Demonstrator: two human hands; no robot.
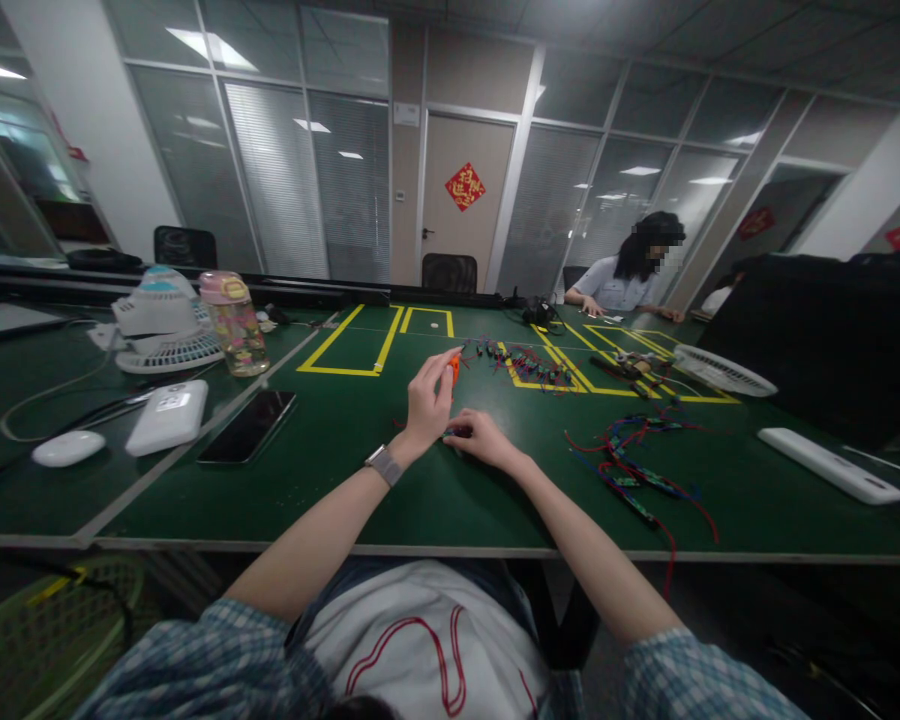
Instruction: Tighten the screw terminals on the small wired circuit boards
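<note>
My left hand [429,398], with a watch on its wrist, is closed around an orange object [456,370]; most of it is hidden by my fingers, so its kind is unclear. Just below and to the right, my right hand [486,440] is closed, pinching a small dark piece [460,432] low over the table. It looks like a small wired circuit board, mostly covered by the fingertips. A short bit of red wire [399,425] shows left of my left wrist. Beyond my hands lies a row of small wired circuit boards [532,366]. Another loose bunch of wired boards [630,460] lies to the right.
The green table [330,500] carries yellow tape outlines [337,372]. On the left are a phone [247,427], a white power bank [168,416], a mouse [69,449], a bottle [234,325] and a fan [166,325]. A long white case [829,465] lies right. A co-worker [622,275] sits across.
</note>
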